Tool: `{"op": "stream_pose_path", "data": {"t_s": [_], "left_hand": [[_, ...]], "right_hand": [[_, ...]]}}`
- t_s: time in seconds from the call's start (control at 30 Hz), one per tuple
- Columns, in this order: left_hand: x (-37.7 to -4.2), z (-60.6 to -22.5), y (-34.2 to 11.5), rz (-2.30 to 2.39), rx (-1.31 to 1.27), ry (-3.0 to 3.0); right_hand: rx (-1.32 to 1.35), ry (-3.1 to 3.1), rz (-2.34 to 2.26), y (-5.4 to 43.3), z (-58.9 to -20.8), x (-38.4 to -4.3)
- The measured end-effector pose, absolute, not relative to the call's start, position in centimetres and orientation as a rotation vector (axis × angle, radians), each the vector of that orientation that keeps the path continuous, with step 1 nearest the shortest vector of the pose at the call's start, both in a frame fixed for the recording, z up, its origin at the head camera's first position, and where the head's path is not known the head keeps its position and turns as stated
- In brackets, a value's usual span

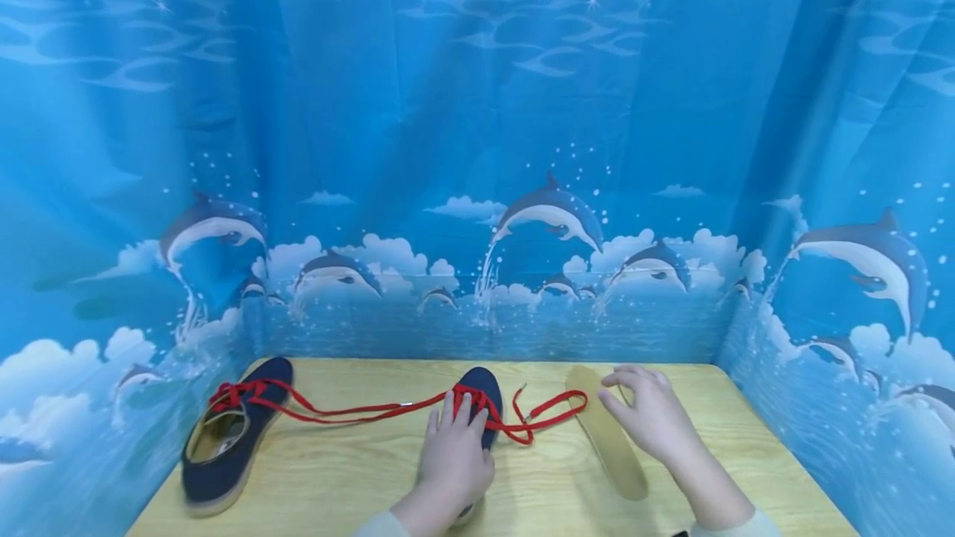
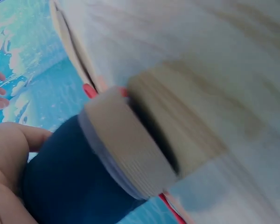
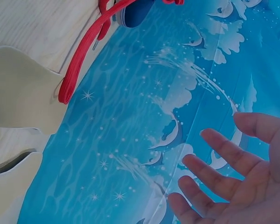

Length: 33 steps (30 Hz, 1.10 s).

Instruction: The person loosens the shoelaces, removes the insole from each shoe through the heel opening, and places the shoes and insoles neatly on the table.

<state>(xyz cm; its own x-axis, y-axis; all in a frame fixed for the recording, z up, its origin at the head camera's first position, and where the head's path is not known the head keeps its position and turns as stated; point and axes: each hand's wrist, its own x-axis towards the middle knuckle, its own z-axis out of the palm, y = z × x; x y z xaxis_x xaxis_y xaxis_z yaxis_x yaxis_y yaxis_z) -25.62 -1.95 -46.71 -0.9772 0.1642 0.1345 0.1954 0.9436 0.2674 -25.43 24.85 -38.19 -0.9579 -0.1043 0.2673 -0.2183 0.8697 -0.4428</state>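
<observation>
My left hand (image 1: pixel 457 466) grips a dark blue shoe (image 1: pixel 489 388) from above, its fingers across the red laced front. In the left wrist view, the shoe's heel (image 2: pixel 79 172) and pale sole (image 2: pixel 128 144) are close to the camera. Red shoelace (image 1: pixel 552 414) trails from this shoe to the right, with a loop near a beige insole (image 1: pixel 615 454). My right hand (image 1: pixel 656 413) hovers beside the insole, fingers loosely spread and holding nothing. The right wrist view shows that hand (image 3: pixel 242 182) apart from the insole (image 3: pixel 23 88) and the lace (image 3: pixel 86 49).
A second dark blue shoe (image 1: pixel 220 446) stands at the table's left edge. Its long red laces (image 1: pixel 346 414) stretch across the wooden table (image 1: pixel 537 504) towards the middle shoe. A blue dolphin-print curtain (image 1: pixel 477 147) encloses the back and sides.
</observation>
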Motion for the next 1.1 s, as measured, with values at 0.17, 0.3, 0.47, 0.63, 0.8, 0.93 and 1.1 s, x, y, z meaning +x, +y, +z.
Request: {"op": "stream_pose_path", "data": {"t_s": [0.17,0.3,0.47,0.63,0.8,0.93,1.1], "left_hand": [[-25.6,-47.1,-2.6,-0.396,-0.355,-2.924],[-25.5,-47.2,-3.0,-0.38,-0.381,-2.906],[-25.5,-47.1,-3.7,-0.375,-0.4,-2.897],[-25.6,-46.9,-4.4,-0.411,-0.402,-2.907],[-25.7,-46.8,-5.2,-0.439,-0.399,-2.931],[-25.9,-46.9,-5.8,-0.437,-0.392,-2.939],[-26.1,-47.2,-6.9,-0.419,-0.353,-2.938]], "right_hand": [[0.236,-2.802,0.711,25.4,-38.3,-25.4],[0.23,-2.794,0.715,25.7,-38.4,-25.2],[0.233,-2.781,0.716,26.2,-38.7,-25.2],[0.22,-2.789,0.715,26.6,-38.8,-25.1],[0.213,-2.801,0.715,27.0,-38.7,-25.2],[0.21,-2.8,0.714,27.3,-38.7,-25.3],[0.198,-2.809,0.713,27.6,-38.7,-25.5]]}}
